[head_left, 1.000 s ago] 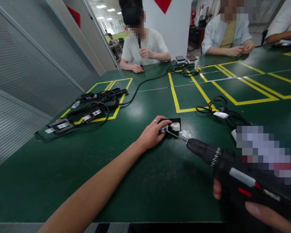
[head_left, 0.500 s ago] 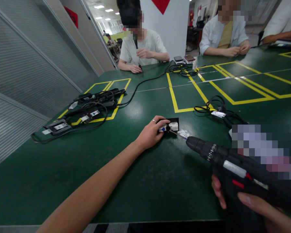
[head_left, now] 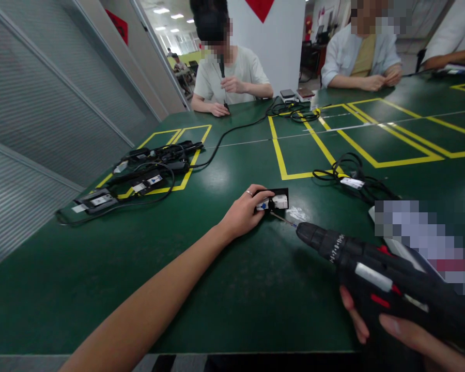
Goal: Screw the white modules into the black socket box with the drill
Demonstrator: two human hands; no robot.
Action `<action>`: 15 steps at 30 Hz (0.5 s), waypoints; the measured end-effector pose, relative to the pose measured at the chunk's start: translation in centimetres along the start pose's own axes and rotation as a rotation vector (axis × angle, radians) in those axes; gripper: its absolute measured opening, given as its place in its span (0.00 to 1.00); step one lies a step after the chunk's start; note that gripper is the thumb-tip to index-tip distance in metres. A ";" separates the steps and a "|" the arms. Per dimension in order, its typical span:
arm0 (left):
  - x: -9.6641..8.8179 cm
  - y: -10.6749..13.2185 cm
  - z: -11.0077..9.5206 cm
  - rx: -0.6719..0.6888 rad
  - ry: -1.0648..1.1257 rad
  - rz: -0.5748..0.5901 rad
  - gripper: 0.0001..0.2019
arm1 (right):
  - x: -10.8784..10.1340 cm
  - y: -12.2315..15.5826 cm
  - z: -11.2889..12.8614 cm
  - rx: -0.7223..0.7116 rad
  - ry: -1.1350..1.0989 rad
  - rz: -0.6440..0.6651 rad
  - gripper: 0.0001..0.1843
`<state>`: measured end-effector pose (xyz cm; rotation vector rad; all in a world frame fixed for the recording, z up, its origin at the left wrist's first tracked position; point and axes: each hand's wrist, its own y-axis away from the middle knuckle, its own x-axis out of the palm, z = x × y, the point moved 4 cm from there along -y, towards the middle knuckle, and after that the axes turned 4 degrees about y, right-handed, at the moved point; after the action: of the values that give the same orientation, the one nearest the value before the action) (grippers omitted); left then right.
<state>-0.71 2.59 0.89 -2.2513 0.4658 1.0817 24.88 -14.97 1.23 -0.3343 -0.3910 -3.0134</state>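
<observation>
My left hand [head_left: 245,209] is closed over a small black case with white labels [head_left: 279,201] and holds it against the green tabletop. A ring sits on one finger. My right hand [head_left: 403,330] grips the handle of a black cordless drill [head_left: 364,263] with red accents. From its chuck a long thin bit [head_left: 282,219] reaches left, its tip at the near edge of the case; whether it touches is hard to make out. A crumpled clear scrap [head_left: 296,213] lies just right of the case.
Black adapters with cables [head_left: 147,175] are heaped at the left within yellow tape. A coiled cable [head_left: 352,175] lies at the right, near a partly blurred flat object [head_left: 395,243]. Across the green table [head_left: 225,289] a co-worker [head_left: 232,72] holds a screwdriver; others sit farther right.
The drill has tilted slightly, and its bit tip has shifted a little down toward the near edge of the case. My left hand keeps its hold. The whole view has shifted slightly.
</observation>
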 end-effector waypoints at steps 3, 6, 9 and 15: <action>0.1 0.1 0.1 -0.008 -0.004 0.005 0.25 | -0.6 0.0 -0.4 0.031 0.017 0.022 0.17; 0.0 0.1 0.1 -0.008 -0.004 0.007 0.25 | -1.1 0.2 -0.8 0.065 0.045 0.039 0.23; 0.0 0.1 0.0 -0.010 -0.007 0.009 0.25 | -1.4 0.3 -1.1 0.068 0.023 0.008 0.32; 0.0 0.1 0.0 0.003 0.001 0.005 0.25 | -1.0 -0.3 -1.1 0.054 0.062 0.019 0.22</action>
<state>-0.75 2.56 0.87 -2.2498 0.4730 1.0815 25.57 -14.88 -0.14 -0.2378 -0.4597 -2.9798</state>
